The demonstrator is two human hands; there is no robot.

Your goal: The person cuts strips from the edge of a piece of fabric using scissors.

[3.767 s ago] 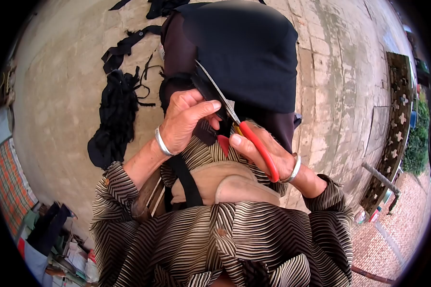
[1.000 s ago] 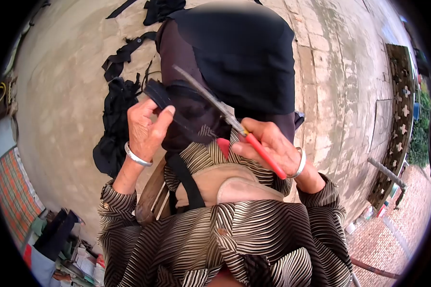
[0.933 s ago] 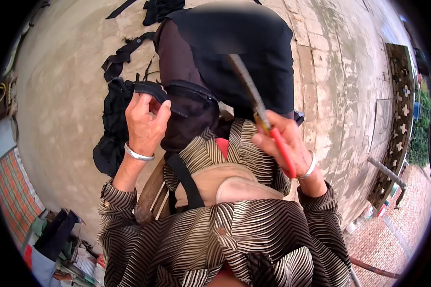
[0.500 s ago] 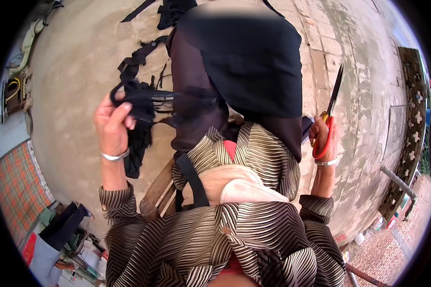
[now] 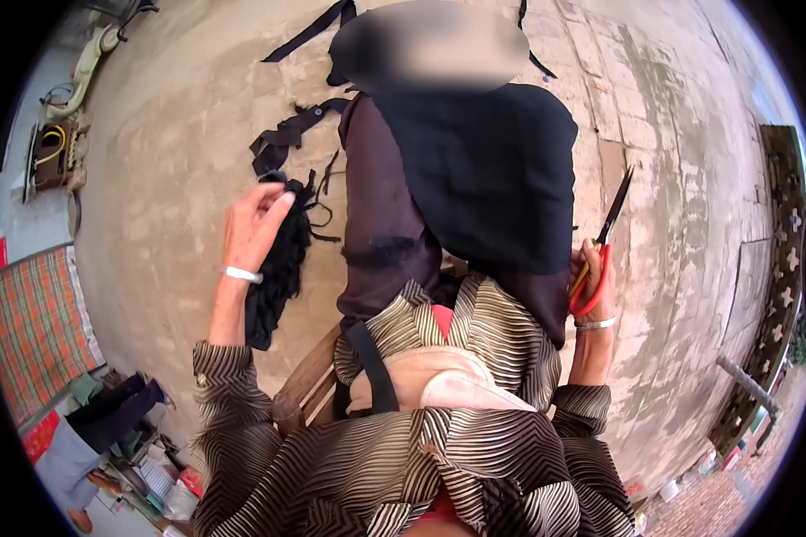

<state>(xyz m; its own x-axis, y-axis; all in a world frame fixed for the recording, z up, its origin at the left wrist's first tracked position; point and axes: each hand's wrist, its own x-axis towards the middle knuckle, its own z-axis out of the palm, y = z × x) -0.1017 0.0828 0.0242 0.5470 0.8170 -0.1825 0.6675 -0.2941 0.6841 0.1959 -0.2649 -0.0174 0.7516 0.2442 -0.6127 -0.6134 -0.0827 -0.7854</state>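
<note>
My left hand is over a heap of black cloth scraps on the ground. Its thumb and fingertips are pinched together against the black cloth, and whether a piece is between them is hard to make out. At the right, beside my thigh, my right hand grips scissors by their orange-red handle, the dark blades closed and pointing up and away. A large black cloth lies across my lap and knees. On my dark trouser leg rests a fuzzy black patch.
Black strips and another black band lie on the concrete ground. Wooden slats of a seat show beside my hip. At the left are a plaid cloth and a brown bag; at the right, a patterned wall.
My left hand has moved right, over the heap, and the stretched black strip no longer spans from it to my leg. My right hand has lowered slightly with the scissors.
</note>
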